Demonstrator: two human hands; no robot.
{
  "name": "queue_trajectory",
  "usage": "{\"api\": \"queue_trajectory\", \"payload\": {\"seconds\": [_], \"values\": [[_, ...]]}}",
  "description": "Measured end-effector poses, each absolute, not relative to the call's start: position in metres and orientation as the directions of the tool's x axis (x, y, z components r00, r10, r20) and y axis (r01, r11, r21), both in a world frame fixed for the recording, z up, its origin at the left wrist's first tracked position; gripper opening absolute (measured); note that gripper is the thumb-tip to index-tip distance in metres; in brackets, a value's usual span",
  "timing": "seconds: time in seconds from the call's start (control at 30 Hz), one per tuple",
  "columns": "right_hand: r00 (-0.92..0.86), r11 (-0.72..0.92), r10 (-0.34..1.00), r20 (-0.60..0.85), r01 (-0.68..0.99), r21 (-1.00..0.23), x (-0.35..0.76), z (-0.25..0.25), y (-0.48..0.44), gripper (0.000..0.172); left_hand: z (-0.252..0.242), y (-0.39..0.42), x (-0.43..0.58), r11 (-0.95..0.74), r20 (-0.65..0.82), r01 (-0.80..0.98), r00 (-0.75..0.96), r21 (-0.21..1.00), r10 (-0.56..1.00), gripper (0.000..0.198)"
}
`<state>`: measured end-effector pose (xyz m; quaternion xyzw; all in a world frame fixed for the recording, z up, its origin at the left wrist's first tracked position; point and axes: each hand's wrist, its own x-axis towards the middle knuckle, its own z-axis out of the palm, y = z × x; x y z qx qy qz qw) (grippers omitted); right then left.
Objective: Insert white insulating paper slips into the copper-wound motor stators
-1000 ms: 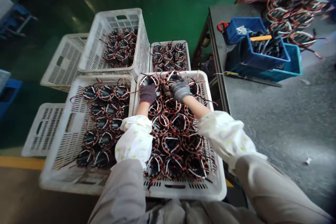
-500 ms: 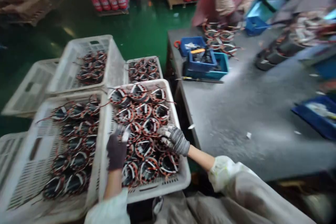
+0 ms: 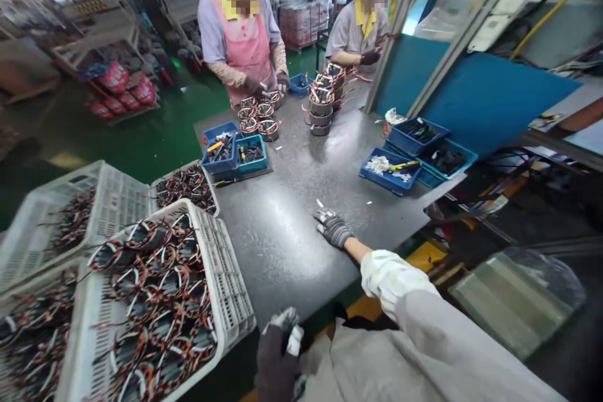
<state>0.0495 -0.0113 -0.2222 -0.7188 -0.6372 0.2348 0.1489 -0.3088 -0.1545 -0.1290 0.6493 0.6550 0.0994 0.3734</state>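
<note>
A white perforated plastic crate (image 3: 230, 279) holds rows of cylindrical dark cores with red-and-white wiring (image 3: 162, 328). Right of it, the dark-gloved left hand (image 3: 277, 352) curls beside a white piece (image 3: 294, 340); whether it grips this I cannot tell. Over the dark grey tabletop (image 3: 277, 239), the striped grey-gloved right hand (image 3: 334, 229) has loosely bent fingers, its hold unclear, near a small white scrap (image 3: 320, 203).

Front crate (image 3: 230, 277) cut off below, left hand (image 3: 277, 357) blurred, white piece (image 3: 294, 340) against it unclear
</note>
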Motion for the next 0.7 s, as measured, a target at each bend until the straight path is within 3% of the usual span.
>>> {"api": "queue_trajectory", "payload": {"seconds": [0.13,0.27,0.4,0.53,0.7], "values": [[0.129,-0.177,0.982,-0.138,0.886,-0.430,0.115,-0.197,0.013,0.057,-0.129,-0.148,-0.265,-0.017,-0.227,0.765,0.212,0.643,0.951,0.041],[0.041,-0.076,0.995,-0.095,0.912,-0.403,0.137,-0.173,0.060,0.050,-0.136,-0.127,-0.228,-0.028,-0.203,0.774,0.200,0.633,0.959,0.043],[0.074,-0.106,0.993,-0.097,0.918,-0.382,0.162,-0.139,0.133,0.048,-0.153,-0.079,-0.176,-0.079,-0.127,0.791,0.194,0.606,0.973,0.048],[0.166,-0.167,0.985,-0.041,0.875,-0.454,0.202,-0.108,0.204,0.042,-0.187,-0.021,-0.111,-0.180,-0.082,0.864,0.246,0.470,0.966,0.051],[0.238,-0.186,0.970,0.040,0.842,-0.506,0.241,-0.088,0.266,0.040,-0.245,0.012,-0.061,-0.297,0.110,0.925,0.278,0.236,0.954,0.051]]}}
